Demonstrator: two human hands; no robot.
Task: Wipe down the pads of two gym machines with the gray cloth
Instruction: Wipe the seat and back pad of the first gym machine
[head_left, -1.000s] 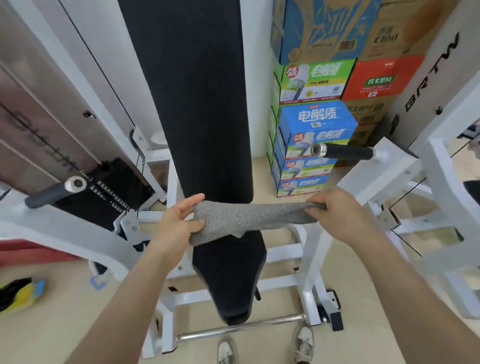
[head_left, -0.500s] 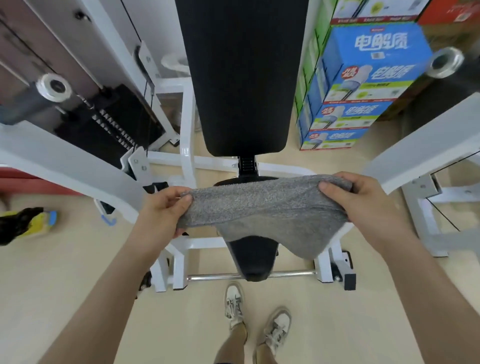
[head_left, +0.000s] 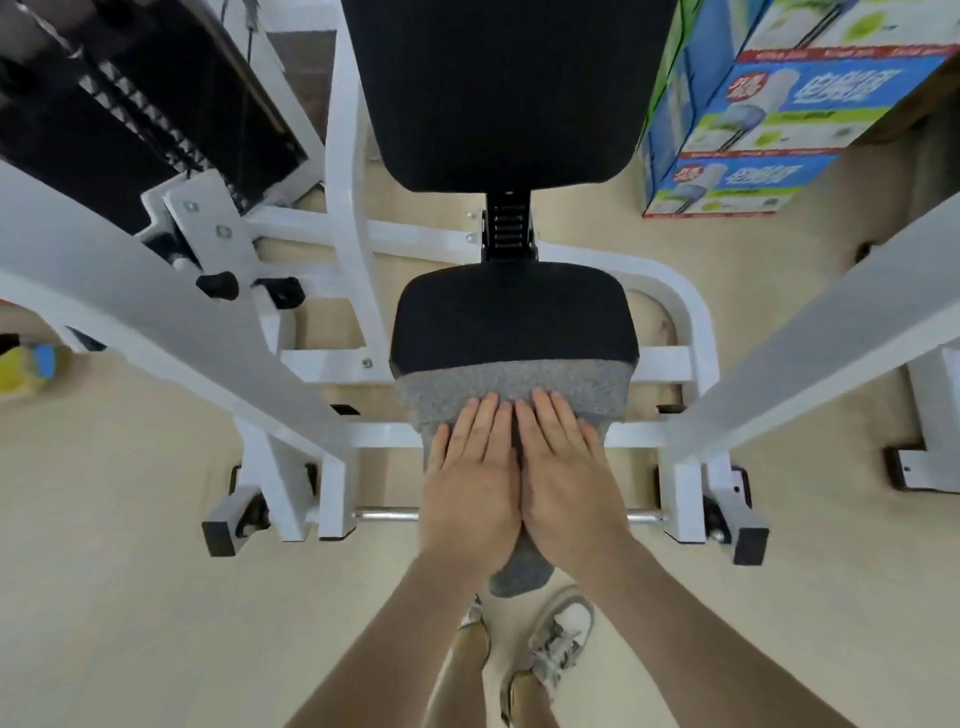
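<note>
While both palms lie flat and side by side, the gray cloth (head_left: 511, 387) is spread over the near half of the black seat pad (head_left: 514, 312), its nubbly, towel-like weave draped past the front edge and hanging in a rounded fold below the wrists; the left hand (head_left: 470, 480) and right hand (head_left: 566, 475) press down on it with fingers straight, extended and close together — nothing gripped, thumbs touching along the middle; the seat pad is a rounded trapezoid with a fine matte grain, and beyond it rises the taller rectangular back pad (head_left: 506, 88) of the same dark material; smooth white-painted steel tubing (head_left: 343, 208) frames the machine — a bare chrome bar (head_left: 387, 515) crosses low at the front; glossy printed cartons (head_left: 753, 135) stand at the far right on the pale floor (head_left: 104, 571).
</note>
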